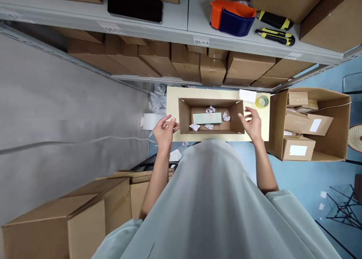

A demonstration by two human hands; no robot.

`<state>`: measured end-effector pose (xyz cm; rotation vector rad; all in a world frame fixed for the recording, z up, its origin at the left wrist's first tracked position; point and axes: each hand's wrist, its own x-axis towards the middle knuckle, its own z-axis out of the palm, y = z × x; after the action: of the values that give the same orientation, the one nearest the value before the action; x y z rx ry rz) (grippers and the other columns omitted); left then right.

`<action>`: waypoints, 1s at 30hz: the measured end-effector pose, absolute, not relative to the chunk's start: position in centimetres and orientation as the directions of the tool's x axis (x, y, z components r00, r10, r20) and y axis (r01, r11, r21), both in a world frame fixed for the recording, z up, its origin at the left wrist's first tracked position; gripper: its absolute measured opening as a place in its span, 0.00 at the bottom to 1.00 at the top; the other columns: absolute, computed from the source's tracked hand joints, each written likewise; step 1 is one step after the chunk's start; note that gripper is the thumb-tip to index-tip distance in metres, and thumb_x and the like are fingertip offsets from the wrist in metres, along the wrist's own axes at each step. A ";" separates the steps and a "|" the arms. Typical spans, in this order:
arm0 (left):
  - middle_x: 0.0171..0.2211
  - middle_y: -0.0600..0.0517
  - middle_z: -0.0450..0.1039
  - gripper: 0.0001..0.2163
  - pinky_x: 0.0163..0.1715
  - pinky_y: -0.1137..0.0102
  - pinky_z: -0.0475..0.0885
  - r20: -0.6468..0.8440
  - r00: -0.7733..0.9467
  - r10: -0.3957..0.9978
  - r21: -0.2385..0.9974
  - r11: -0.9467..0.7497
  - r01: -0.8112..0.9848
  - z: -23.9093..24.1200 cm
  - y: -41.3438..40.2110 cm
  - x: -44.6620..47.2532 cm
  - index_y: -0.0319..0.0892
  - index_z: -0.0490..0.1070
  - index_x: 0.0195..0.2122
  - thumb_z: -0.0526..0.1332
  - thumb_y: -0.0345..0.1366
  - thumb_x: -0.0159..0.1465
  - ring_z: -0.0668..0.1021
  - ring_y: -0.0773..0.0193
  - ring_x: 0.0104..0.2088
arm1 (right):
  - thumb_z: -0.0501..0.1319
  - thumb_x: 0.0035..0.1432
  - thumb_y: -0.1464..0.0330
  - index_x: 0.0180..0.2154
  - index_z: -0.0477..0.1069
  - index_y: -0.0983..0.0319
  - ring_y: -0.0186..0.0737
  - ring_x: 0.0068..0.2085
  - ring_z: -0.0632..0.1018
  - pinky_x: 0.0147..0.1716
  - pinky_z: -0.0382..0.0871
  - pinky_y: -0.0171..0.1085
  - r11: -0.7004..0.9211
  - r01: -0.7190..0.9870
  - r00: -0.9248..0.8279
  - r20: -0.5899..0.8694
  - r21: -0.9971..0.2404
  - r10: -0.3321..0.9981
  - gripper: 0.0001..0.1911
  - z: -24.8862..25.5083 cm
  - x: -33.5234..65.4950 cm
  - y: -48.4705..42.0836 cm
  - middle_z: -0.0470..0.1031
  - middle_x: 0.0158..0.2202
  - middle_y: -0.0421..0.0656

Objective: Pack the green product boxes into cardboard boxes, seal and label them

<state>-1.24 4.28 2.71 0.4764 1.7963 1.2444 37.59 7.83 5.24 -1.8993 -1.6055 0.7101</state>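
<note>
An open cardboard box (pixel 185 115) stands on the pale yellow tabletop (pixel 217 137) in front of me. Inside it lies a long light-green carton (pixel 207 118), with several crumpled paper balls (pixel 226 116) around it. My left hand (pixel 165 133) is at the box's left side, fingers apart, the tips close to the wall; whether they touch it I cannot tell. At the right end, my right hand (pixel 252 125) has its thumb by the rim and its fingers spread, with nothing between them.
Behind the box are a white carton (pixel 247 96) and a tape roll (pixel 262 101). A large box (pixel 275 127) of smaller cartons stands at right. Above, a shelf (pixel 175 28) holds a phone (pixel 135 6), a tape dispenser (pixel 233 19) and utility knives (pixel 275 36). A cable (pixel 107 138) crosses at left.
</note>
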 end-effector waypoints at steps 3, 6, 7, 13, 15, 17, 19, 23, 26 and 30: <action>0.37 0.50 0.86 0.26 0.44 0.62 0.89 -0.428 -0.535 0.729 0.898 0.408 -0.162 3.5 4.1 -1.2 0.41 0.81 0.53 0.81 0.46 0.58 0.90 0.60 0.36 | 0.64 0.70 0.39 0.65 0.74 0.57 0.48 0.43 0.84 0.42 0.84 0.48 -0.035 0.735 0.057 0.010 -0.677 0.998 0.36 5.5 37.9 11.4 0.78 0.63 0.54; 0.38 0.49 0.87 0.27 0.45 0.61 0.89 -0.435 -0.543 0.718 0.895 0.407 -0.179 4.0 4.1 -0.9 0.40 0.80 0.56 0.81 0.40 0.57 0.89 0.61 0.34 | 0.61 0.74 0.43 0.61 0.80 0.57 0.50 0.45 0.84 0.44 0.83 0.48 0.042 0.742 -0.068 -0.013 -0.669 0.998 0.30 5.4 37.9 14.8 0.80 0.61 0.53; 0.37 0.49 0.87 0.27 0.44 0.62 0.89 -0.442 -0.551 0.708 0.892 0.413 -0.184 4.2 4.2 -0.8 0.40 0.80 0.56 0.80 0.38 0.56 0.89 0.62 0.33 | 0.60 0.76 0.45 0.57 0.82 0.58 0.50 0.45 0.83 0.46 0.82 0.49 0.058 0.741 -0.103 -0.028 -0.668 0.994 0.27 5.4 37.8 15.7 0.82 0.58 0.53; 0.33 0.52 0.86 0.25 0.38 0.68 0.87 -0.474 -0.598 0.646 0.864 0.471 -0.176 4.4 4.5 -0.1 0.40 0.81 0.56 0.80 0.33 0.57 0.88 0.63 0.32 | 0.58 0.78 0.49 0.47 0.83 0.59 0.48 0.41 0.82 0.48 0.77 0.45 0.064 0.756 -0.129 -0.052 -0.651 0.990 0.23 4.9 37.1 18.1 0.87 0.50 0.49; 0.33 0.52 0.86 0.25 0.37 0.70 0.86 -0.470 -0.607 0.640 0.866 0.469 -0.175 4.4 4.6 0.1 0.40 0.81 0.56 0.80 0.33 0.57 0.88 0.64 0.32 | 0.60 0.77 0.49 0.47 0.82 0.59 0.47 0.38 0.82 0.47 0.75 0.45 0.043 0.773 -0.108 -0.065 -0.633 0.992 0.22 4.7 37.1 18.5 0.87 0.49 0.49; 0.33 0.52 0.86 0.25 0.36 0.71 0.85 -0.463 -0.618 0.635 0.871 0.455 -0.184 4.5 4.7 0.2 0.40 0.81 0.56 0.80 0.33 0.57 0.87 0.64 0.31 | 0.61 0.76 0.49 0.47 0.82 0.58 0.47 0.36 0.81 0.46 0.74 0.45 0.020 0.789 -0.099 -0.094 -0.615 0.991 0.21 4.5 37.2 18.8 0.88 0.47 0.48; 0.33 0.52 0.86 0.26 0.34 0.71 0.85 -0.457 -0.630 0.627 0.875 0.443 -0.195 4.5 4.8 0.3 0.40 0.80 0.56 0.80 0.33 0.56 0.87 0.65 0.31 | 0.61 0.76 0.49 0.47 0.81 0.58 0.47 0.35 0.82 0.46 0.73 0.44 -0.002 0.793 -0.096 -0.127 -0.609 0.987 0.21 4.4 37.3 19.1 0.88 0.46 0.47; 0.35 0.53 0.85 0.28 0.34 0.72 0.85 -0.462 -0.641 0.613 0.870 0.453 -0.193 4.6 5.0 0.4 0.39 0.79 0.59 0.80 0.33 0.57 0.87 0.65 0.32 | 0.59 0.76 0.45 0.48 0.82 0.58 0.47 0.36 0.82 0.46 0.73 0.44 -0.035 0.777 -0.072 -0.144 -0.629 0.987 0.25 4.1 37.3 18.7 0.89 0.46 0.48; 0.33 0.55 0.83 0.30 0.34 0.73 0.85 -0.470 -0.638 0.611 0.867 0.455 -0.203 4.6 5.1 0.6 0.39 0.79 0.62 0.80 0.32 0.57 0.87 0.66 0.31 | 0.57 0.75 0.40 0.47 0.82 0.59 0.47 0.37 0.82 0.46 0.74 0.44 -0.051 0.741 -0.041 -0.121 -0.669 0.992 0.31 3.8 37.1 18.0 0.89 0.48 0.49; 0.31 0.57 0.81 0.28 0.32 0.76 0.83 -0.473 -0.640 0.606 0.867 0.449 -0.216 4.5 4.9 0.6 0.39 0.80 0.62 0.78 0.30 0.59 0.86 0.68 0.30 | 0.58 0.72 0.36 0.47 0.82 0.59 0.49 0.40 0.84 0.48 0.77 0.46 -0.112 0.701 0.036 -0.121 -0.705 0.992 0.34 3.5 36.9 17.0 0.88 0.50 0.51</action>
<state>0.63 4.85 4.50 0.3279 1.8916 1.2844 36.92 16.96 3.51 -1.8622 -1.7069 0.8409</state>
